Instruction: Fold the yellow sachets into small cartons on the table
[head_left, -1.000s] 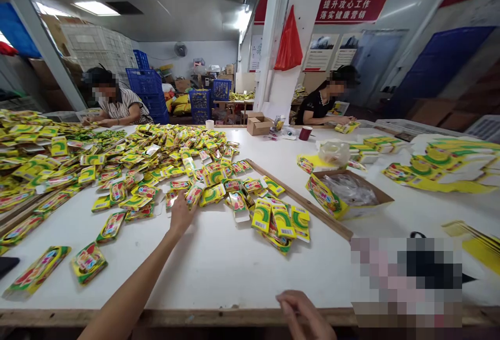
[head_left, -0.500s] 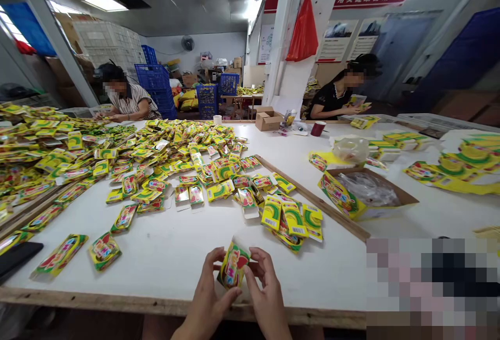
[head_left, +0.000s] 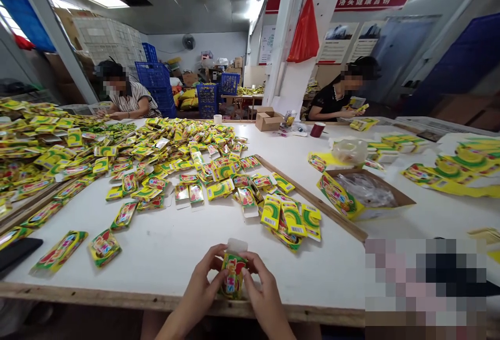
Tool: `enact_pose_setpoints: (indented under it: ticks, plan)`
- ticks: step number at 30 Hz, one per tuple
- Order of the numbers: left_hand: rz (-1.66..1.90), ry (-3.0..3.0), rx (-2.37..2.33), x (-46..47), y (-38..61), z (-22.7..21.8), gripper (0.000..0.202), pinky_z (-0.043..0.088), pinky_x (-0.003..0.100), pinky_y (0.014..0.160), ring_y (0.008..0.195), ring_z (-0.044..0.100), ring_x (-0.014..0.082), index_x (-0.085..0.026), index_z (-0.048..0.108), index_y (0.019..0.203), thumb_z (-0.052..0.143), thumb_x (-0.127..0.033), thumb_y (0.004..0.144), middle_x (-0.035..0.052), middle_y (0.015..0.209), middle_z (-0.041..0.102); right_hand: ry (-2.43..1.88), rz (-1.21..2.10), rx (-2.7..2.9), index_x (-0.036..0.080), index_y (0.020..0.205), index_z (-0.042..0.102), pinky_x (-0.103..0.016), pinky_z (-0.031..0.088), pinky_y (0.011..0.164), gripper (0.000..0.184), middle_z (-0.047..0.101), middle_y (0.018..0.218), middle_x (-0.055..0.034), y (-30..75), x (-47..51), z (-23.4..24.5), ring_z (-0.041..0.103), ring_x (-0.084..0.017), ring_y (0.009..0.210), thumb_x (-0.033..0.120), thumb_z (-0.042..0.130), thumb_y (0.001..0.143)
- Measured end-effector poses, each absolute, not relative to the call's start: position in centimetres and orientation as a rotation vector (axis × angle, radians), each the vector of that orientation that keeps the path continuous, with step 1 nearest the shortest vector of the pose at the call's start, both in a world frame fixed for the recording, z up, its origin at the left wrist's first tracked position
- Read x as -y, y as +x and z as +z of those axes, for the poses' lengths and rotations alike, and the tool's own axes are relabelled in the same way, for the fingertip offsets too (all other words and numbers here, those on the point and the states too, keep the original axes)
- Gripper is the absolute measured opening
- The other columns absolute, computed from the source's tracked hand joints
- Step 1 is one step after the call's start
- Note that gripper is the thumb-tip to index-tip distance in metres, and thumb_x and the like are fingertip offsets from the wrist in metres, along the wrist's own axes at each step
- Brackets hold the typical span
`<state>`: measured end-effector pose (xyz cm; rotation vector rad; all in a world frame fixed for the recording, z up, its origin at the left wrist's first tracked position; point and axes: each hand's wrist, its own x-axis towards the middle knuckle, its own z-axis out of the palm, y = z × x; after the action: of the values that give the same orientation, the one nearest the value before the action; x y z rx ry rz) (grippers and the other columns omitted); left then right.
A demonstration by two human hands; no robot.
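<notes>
Between my two hands, close to the table's front edge, is a small yellow and green printed carton [head_left: 233, 275]. Its pale top flap stands open at the far end. My left hand [head_left: 207, 277] grips the carton's left side, thumb on the near face and fingers curled behind. On the other side my right hand [head_left: 261, 280] holds the right edge, its thumb against the front. Just ahead and to the right lies a loose group of like cartons [head_left: 291, 217], some with barcodes facing up. What is inside the held carton is hidden.
A large heap of cartons [head_left: 156, 147] covers the left and middle of the white table [head_left: 156, 256]. A wooden strip [head_left: 312, 199] runs across it; right of that stands an open box with clear plastic [head_left: 363, 194]. A phone [head_left: 17, 256] lies far left. Two people sit opposite.
The carton has turned more upright and come slightly toward me and left, with its flap now showing beyond my fingers. My left thumb has moved up onto its face.
</notes>
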<state>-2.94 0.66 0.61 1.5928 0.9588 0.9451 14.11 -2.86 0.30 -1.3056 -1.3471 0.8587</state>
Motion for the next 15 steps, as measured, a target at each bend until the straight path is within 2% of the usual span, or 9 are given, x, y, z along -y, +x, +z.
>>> enact_pose_setpoints:
  ticks: [5, 9, 11, 13, 15]
  plan:
    - [0.931, 1.626, -0.967, -1.1, -3.3, 0.9, 0.023, 0.052, 0.032, 0.080, 0.086, 0.064, 0.0200, -0.023, 0.057, 0.112, 0.055, -0.027, 0.089, 0.0052, 0.099, 0.067, -1.297, 0.864, 1.361, 0.020, 0.099, 0.068, -0.027, 0.053, 0.076, 0.019, 0.071, 0.098, -0.0073, 13.9, 1.8, 1.3, 0.066, -0.021, 0.087, 0.026, 0.052, 0.090]
    - [1.035, 1.632, -0.966, -1.5, -3.1, 0.9, 0.020, 0.048, 0.038, 0.094, 0.112, 0.058, 0.0258, -0.022, 0.062, 0.106, 0.055, -0.029, 0.089, 0.0092, 0.115, 0.064, -1.249, 0.763, 1.331, 0.019, 0.088, 0.068, -0.028, 0.052, 0.078, 0.017, 0.070, 0.093, -0.0070, 13.1, 0.9, 1.2, 0.066, -0.021, 0.087, 0.026, 0.053, 0.089]
    - [1.079, 1.581, -0.975, -1.5, -3.0, 0.6, 0.025, 0.047, 0.040, 0.097, 0.114, 0.058, 0.0257, -0.022, 0.058, 0.112, 0.056, -0.029, 0.088, 0.0092, 0.118, 0.063, -1.260, 0.760, 1.262, 0.019, 0.097, 0.065, -0.028, 0.053, 0.076, 0.016, 0.070, 0.093, -0.0067, 12.7, 0.7, 0.7, 0.067, -0.021, 0.085, 0.027, 0.054, 0.089]
    - [1.103, 1.518, -0.974, -1.5, -3.0, 0.3, 0.031, 0.049, 0.040, 0.096, 0.108, 0.061, 0.0243, -0.023, 0.053, 0.117, 0.058, -0.029, 0.087, 0.0084, 0.115, 0.065, -1.261, 0.764, 1.210, 0.019, 0.111, 0.060, -0.028, 0.054, 0.077, 0.024, 0.070, 0.096, -0.0069, 12.5, 0.7, 0.3, 0.068, -0.020, 0.086, 0.027, 0.054, 0.089]
    - [1.118, 1.497, -0.978, -1.5, -2.9, 0.3, 0.033, 0.049, 0.039, 0.094, 0.105, 0.063, 0.0237, -0.023, 0.052, 0.117, 0.059, -0.029, 0.086, 0.0083, 0.114, 0.066, -1.252, 0.763, 1.234, 0.020, 0.112, 0.061, -0.029, 0.054, 0.079, 0.025, 0.070, 0.098, -0.0069, 12.4, 0.8, 0.2, 0.067, -0.020, 0.088, 0.026, 0.053, 0.090]
